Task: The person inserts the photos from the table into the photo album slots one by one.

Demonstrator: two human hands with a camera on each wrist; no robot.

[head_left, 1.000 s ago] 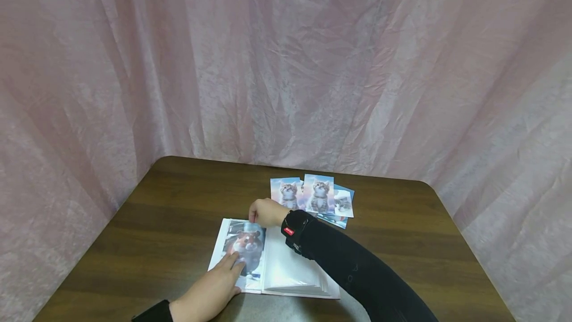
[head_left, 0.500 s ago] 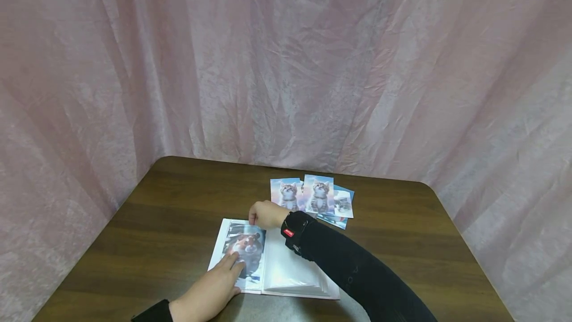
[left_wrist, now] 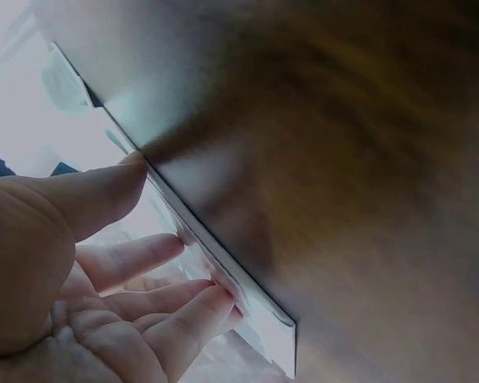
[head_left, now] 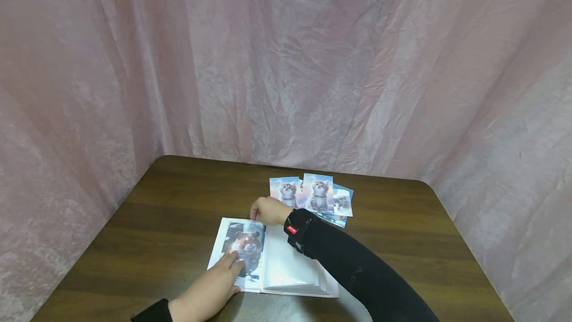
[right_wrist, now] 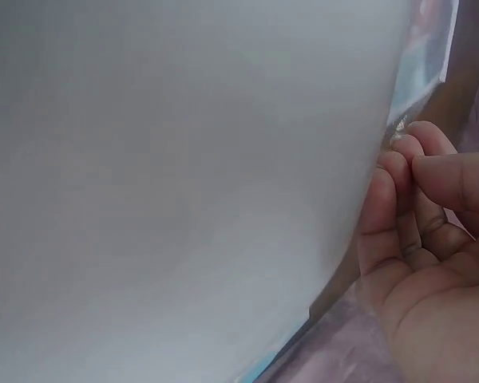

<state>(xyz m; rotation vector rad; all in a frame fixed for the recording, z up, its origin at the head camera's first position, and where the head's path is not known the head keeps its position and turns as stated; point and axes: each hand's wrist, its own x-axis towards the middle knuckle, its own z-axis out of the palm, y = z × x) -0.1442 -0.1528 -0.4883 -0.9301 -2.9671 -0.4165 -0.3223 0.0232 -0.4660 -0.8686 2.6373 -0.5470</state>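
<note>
An open photo album (head_left: 292, 262) lies near the table's front edge. On its left page a hamster photo (head_left: 250, 247) sits under a clear sleeve; the right page looks white. My left hand (head_left: 210, 282) rests on the lower left of that photo with its fingers extended. In the left wrist view, the thumb (left_wrist: 104, 195) lies at the album's near edge. At the top of the left page, by the spine, my right hand (head_left: 269, 211) pinches the clear sleeve's corner. The right wrist view shows its thumb (right_wrist: 455, 179) against curled fingers, partly beyond the white page (right_wrist: 191, 159).
Behind the album, several loose photos overlap, including two kitten photos, one at the left (head_left: 286, 190) and one at the front (head_left: 319, 195). The brown wooden table (head_left: 178, 202) ends at a pink curtain (head_left: 286, 63). My right forearm (head_left: 357, 267) crosses the album's right page.
My right hand has shifted very slightly to the right at the top of the page. The left hand stays in place on the photo.
</note>
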